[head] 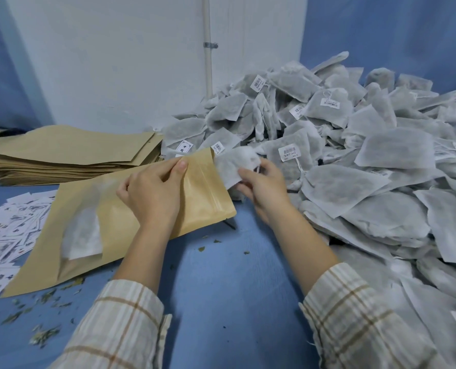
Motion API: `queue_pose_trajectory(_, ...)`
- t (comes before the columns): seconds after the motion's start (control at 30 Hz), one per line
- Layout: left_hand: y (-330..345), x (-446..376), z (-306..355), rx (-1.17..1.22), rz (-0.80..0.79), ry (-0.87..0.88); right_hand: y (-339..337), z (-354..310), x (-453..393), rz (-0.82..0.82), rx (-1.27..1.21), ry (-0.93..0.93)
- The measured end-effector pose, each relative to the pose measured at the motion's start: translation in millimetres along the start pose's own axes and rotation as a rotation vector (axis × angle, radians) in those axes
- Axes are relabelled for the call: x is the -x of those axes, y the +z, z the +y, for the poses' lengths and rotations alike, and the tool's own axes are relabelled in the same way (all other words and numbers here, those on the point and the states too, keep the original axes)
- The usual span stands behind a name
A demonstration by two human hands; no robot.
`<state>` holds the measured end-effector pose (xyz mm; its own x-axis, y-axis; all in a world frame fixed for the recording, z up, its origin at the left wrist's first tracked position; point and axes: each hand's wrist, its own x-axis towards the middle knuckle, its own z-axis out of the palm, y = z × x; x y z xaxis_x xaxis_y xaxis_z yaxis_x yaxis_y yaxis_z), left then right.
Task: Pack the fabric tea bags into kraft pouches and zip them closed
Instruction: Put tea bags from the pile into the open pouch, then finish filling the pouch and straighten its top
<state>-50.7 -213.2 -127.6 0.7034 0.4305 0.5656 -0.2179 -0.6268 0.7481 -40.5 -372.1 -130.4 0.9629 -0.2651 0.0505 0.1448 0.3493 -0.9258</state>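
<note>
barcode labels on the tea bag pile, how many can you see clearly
5 clear ones: far top, upper right, middle, beside the kraft pouch mouth, and just beyond the right hand. Others are blurred at the right edge or probably buried.

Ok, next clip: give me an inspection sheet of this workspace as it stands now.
Surface: blue tabletop, much of it covered.
Job's things: kraft pouch lying flat, a white bag showing through its window; tea bag at the pouch's open end; large heap of tea bags on the right; stack of empty pouches at back left.
Clutter: loose leaf crumbs near the front left; printed labels spread on the left.
Grippers: left hand pinches the pouch mouth; right hand holds the tea bag.
Cables: nothing seen.
Surroundings: white wall with a pipe; blue panels either side.
</note>
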Motion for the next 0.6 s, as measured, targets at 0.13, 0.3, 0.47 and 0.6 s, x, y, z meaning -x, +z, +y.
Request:
queue_pose_trajectory(0.13,1.7,1.8,7.0,0.123,-0.111,0.037,10.4,6.2,8.1,-0.214,0.463,0.002)
queue_pose_trajectory(0.3,13.9,14.6,22.6,0.151,-0.187,0.151,11.0,4.5,-3.0,-0.037,0.605,0.162)
queue_pose_trajectory(0.47,13.4,15.4,33.3,0.059,-0.171,0.312,20.9,-5.3,10.9,-0.202,0.601,0.294)
queue_pose_trajectory(0.6,-13.9,-2.5,22.6,0.033,-0.106,0.274,43.7,-18.8,17.6,-0.334,0.698,0.358)
